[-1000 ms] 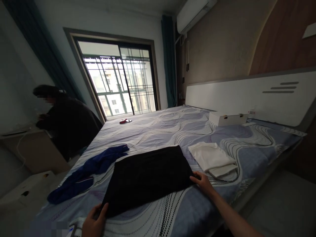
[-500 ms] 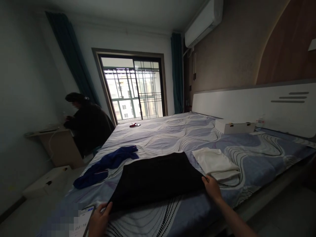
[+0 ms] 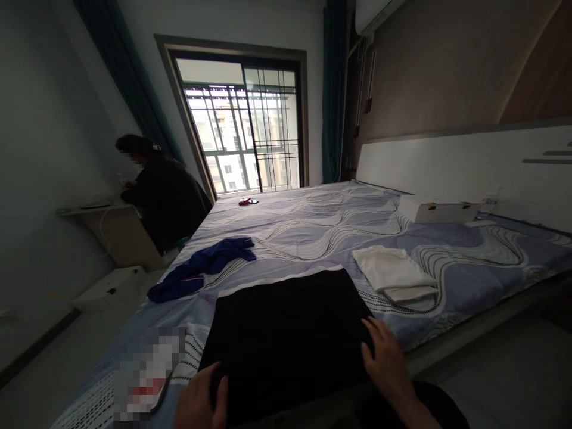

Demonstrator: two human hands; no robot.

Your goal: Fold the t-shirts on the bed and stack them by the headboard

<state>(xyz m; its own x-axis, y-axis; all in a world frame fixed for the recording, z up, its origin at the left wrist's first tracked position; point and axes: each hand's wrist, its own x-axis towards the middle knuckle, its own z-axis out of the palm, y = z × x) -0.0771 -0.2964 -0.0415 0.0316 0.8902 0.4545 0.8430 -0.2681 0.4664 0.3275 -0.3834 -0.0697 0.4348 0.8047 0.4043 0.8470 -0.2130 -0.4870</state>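
Observation:
A black piece of clothing [image 3: 290,333] is spread flat near the front of the bed; its exact kind does not show. My left hand [image 3: 203,399] rests at its near left edge, thumb and fingers apart. On the opposite side, my right hand [image 3: 385,353] touches the right edge with its fingers spread. Beyond the right edge lies a folded white garment [image 3: 393,271]. A crumpled blue garment [image 3: 203,268] lies farther off to the left. Close to my left hand is a phone [image 3: 152,375], partly blurred out.
The bed [image 3: 308,232] has a wavy-patterned sheet. A white box [image 3: 438,210] and a clear bottle [image 3: 491,198] stand by the headboard. Small red and dark items [image 3: 248,201] lie at the far edge. A person [image 3: 167,185] sits at a desk [image 3: 129,232] on the left, above a floor box [image 3: 109,289].
Both hands have let go of the black cloth's near corners and now lie along its sides with fingers apart. The cloth lies lower in view, which has tilted down.

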